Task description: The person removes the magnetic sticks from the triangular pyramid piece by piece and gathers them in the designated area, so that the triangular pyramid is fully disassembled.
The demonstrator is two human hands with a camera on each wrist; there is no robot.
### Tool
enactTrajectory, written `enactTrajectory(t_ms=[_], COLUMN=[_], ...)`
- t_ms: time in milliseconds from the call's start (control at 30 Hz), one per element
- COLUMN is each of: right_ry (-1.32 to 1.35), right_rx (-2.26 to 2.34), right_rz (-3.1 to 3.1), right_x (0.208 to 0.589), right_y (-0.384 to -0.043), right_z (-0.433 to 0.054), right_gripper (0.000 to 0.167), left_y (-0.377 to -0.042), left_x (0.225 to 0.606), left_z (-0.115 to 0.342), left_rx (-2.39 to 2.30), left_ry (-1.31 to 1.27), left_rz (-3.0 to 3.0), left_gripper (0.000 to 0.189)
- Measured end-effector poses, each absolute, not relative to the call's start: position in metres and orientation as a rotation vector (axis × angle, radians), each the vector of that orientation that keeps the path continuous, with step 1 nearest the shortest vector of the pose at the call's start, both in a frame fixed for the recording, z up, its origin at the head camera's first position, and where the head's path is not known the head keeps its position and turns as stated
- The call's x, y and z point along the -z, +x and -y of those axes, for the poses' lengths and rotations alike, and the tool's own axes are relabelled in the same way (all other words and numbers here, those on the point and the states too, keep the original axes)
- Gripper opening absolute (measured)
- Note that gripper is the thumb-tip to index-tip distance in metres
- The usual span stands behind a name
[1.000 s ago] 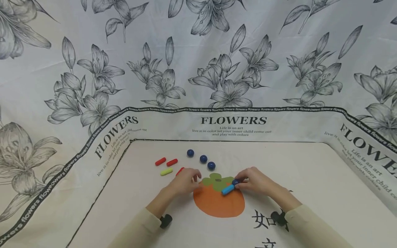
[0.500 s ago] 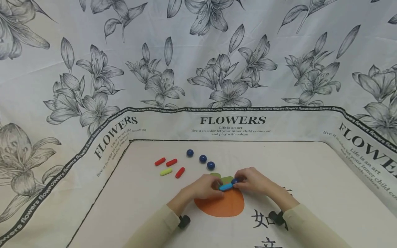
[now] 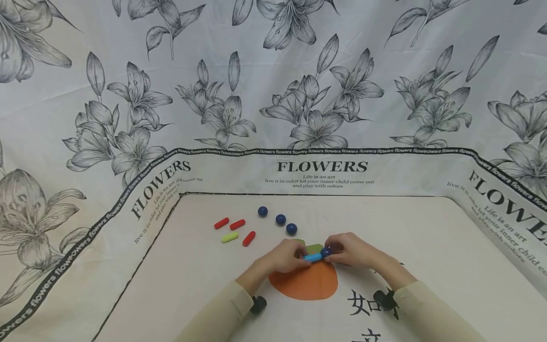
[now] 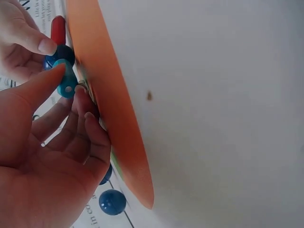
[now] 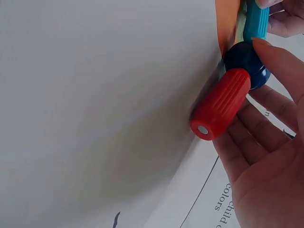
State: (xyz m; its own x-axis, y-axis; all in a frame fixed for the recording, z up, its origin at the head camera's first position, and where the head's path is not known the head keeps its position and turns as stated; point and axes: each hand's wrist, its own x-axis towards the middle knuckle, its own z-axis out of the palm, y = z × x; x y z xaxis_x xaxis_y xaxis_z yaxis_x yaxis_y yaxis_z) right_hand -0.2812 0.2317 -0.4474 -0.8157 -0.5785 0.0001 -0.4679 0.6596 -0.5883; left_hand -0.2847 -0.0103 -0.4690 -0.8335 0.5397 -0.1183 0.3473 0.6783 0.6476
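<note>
My left hand (image 3: pixel 284 256) pinches a light blue magnetic rod (image 3: pixel 313 257) between thumb and fingers, over the printed orange fruit. That rod's far end meets a dark blue ball (image 5: pixel 244 59), which my right hand (image 3: pixel 352 249) holds with thumb and fingers. From the same ball a red rod (image 5: pixel 221 107) sticks out in the right wrist view, a pale metal dot on its end. In the head view my right fingers hide this red rod. A similar dot shows on the light blue rod's (image 4: pixel 68 85) free end in the left wrist view.
Loose on the cloth lie three dark blue balls (image 3: pixel 280 219), several red rods (image 3: pixel 249 238) and one yellow-green rod (image 3: pixel 230 237), left of and beyond my hands. The orange fruit print (image 3: pixel 303 282) and black characters (image 3: pixel 363 302) mark the cloth. A flowered curtain (image 3: pixel 320 95) stands behind.
My left hand has moved right, from beside a loose red rod to the light blue rod, and now pinches it. My right hand has stayed nearly in place with the ball.
</note>
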Motion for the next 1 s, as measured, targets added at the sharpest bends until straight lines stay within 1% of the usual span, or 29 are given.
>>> enactTrajectory(t_ms=[467,800,1000], right_ry=[-0.89,-0.874,-0.854], right_rx=[0.878,0.859,0.859], right_rz=[-2.672,-2.68,-2.678], right_x=[0.448,0.448,0.448], right_y=[-0.283,-0.285,-0.285], right_z=[-0.233,-0.233,-0.232], right_gripper=[0.025,0.025,0.026], left_y=[-0.285,-0.283,-0.277], left_x=[0.467,0.462,0.462], left_z=[0.011,0.016,0.031], left_rx=[-0.922,-0.87,-0.863], left_ry=[0.714,0.819,0.76], left_rz=[-2.566,-2.553,-2.576], left_gripper=[0.014,0.01,0.015])
